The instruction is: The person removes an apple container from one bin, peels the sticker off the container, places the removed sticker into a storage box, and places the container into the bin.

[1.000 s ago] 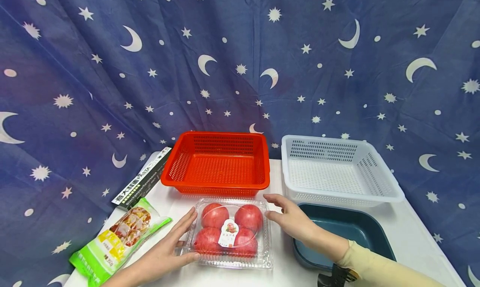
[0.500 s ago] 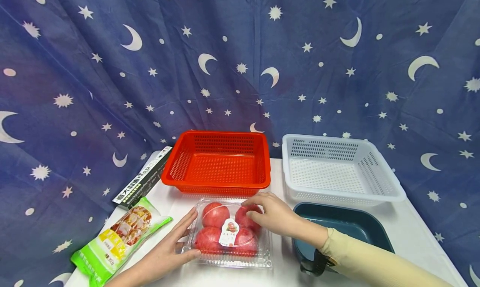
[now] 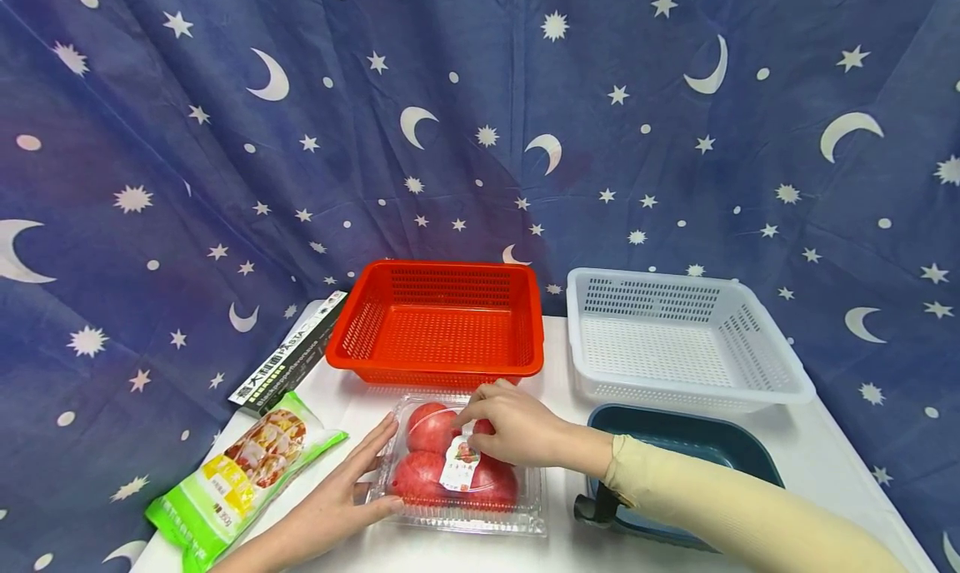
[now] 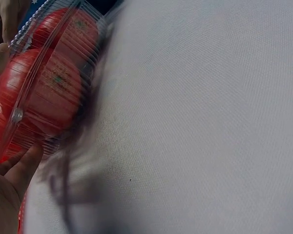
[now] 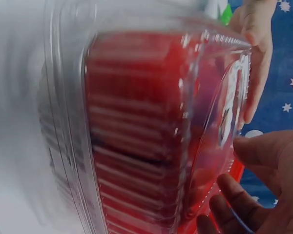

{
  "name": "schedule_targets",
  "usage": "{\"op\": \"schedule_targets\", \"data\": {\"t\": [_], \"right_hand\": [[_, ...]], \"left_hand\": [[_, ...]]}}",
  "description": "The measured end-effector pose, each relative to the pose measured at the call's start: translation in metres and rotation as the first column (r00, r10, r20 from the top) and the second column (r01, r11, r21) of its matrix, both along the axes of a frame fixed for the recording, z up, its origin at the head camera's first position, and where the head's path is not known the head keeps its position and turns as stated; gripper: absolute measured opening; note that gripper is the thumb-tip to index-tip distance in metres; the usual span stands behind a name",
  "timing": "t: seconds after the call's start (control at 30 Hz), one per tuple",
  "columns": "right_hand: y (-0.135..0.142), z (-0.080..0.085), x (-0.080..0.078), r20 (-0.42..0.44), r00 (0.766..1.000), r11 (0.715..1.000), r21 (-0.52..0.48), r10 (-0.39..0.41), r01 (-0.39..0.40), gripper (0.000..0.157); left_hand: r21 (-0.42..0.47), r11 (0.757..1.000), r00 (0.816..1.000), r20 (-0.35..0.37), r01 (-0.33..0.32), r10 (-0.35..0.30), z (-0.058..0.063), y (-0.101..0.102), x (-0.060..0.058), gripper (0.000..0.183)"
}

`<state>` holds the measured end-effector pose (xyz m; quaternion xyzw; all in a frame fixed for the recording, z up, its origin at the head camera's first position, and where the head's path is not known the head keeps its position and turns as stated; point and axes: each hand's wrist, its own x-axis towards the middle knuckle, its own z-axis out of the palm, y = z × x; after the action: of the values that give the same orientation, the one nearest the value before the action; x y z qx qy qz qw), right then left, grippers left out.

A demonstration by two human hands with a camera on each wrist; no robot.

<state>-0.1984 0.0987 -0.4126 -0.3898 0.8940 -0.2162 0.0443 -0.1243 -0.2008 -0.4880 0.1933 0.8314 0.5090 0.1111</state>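
Note:
A clear plastic clamshell box (image 3: 487,523) sits on the white table in the head view, with several red tomatoes (image 4: 58,92) inside and a white label (image 3: 457,466) on its lid. My left hand (image 3: 333,502) lies along the left side of the box, fingers extended and thumb at its front left corner. Over the lid is my right hand (image 3: 517,427), its fingertips beside the label's upper edge and covering part of the back right tomato. In the right wrist view, the right hand's fingers stay apart, loosely bent, with the thumb close to the label.
Behind the box stand a red basket (image 3: 435,377) and a white basket (image 3: 690,390). A dark blue pan (image 3: 720,435) with a black handle is under the right forearm. To the left lie a green food bag (image 3: 225,498) and a black-and-white pasta box (image 3: 288,356).
My right hand has moved left from the box's right side to above the label. The left hand and the clamshell box have stayed in place.

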Motion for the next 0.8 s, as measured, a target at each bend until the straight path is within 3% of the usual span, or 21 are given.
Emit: {"op": "schedule_targets", "data": {"t": [0.37,0.8], "right_hand": [[-0.003,-0.0052,-0.0073,-0.081,0.993,0.992,0.104,0.081,-0.072,0.022],[-0.0057,-0.0073,-0.0044,-0.077,0.993,0.993,0.093,0.086,-0.079,0.015]], "left_hand": [[-0.004,1.0,1.0,0.011,-0.003,0.003,0.0007,0.001,-0.0011,0.091],[0.005,1.0,1.0,0.018,-0.004,0.004,-0.001,0.0002,0.0002,0.09]]}}
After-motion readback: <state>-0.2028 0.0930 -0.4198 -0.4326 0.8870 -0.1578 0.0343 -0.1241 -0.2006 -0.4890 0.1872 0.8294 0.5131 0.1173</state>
